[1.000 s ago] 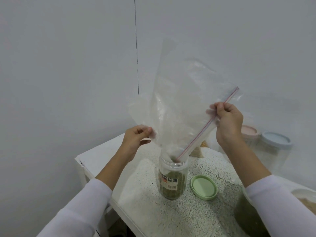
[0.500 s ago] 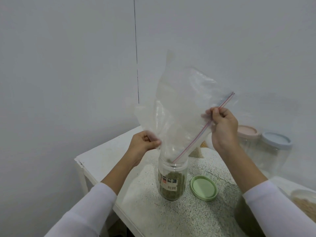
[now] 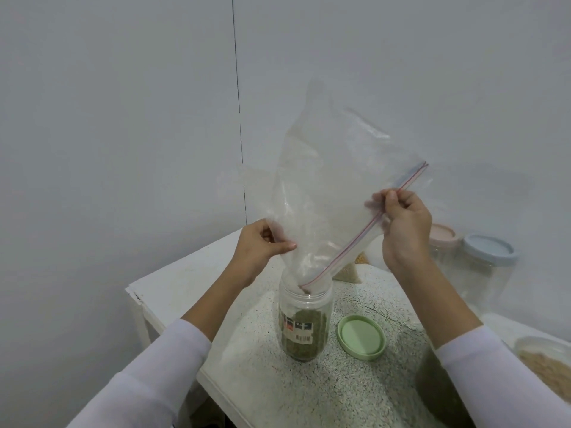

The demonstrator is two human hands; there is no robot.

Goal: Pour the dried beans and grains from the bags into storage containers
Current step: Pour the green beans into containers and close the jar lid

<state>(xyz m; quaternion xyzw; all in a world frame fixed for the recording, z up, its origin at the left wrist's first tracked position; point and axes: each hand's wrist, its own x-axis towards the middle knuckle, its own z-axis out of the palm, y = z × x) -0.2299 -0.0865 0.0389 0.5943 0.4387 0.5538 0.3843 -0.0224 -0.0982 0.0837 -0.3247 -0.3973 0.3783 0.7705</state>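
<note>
The clear zip bag (image 3: 333, 193) is held upended, its lower corner tucked into the mouth of the open jar (image 3: 304, 322), which stands on the worktop (image 3: 278, 381) partly filled with greenish grains. The bag's left edge is pinched by the left hand (image 3: 262, 245); the zip strip is pinched by the right hand (image 3: 404, 223), fingers curled. The worktop's left edge and near corner lie just left of the jar, so little room is left on that side. A green lid (image 3: 361, 336) lies flat just right of the jar. Behind the bag a small grain packet (image 3: 347, 271) is partly hidden. Further right, a pink-lidded container (image 3: 441, 239) and a blue-lidded container (image 3: 488, 257) are seen near the wall.
</note>
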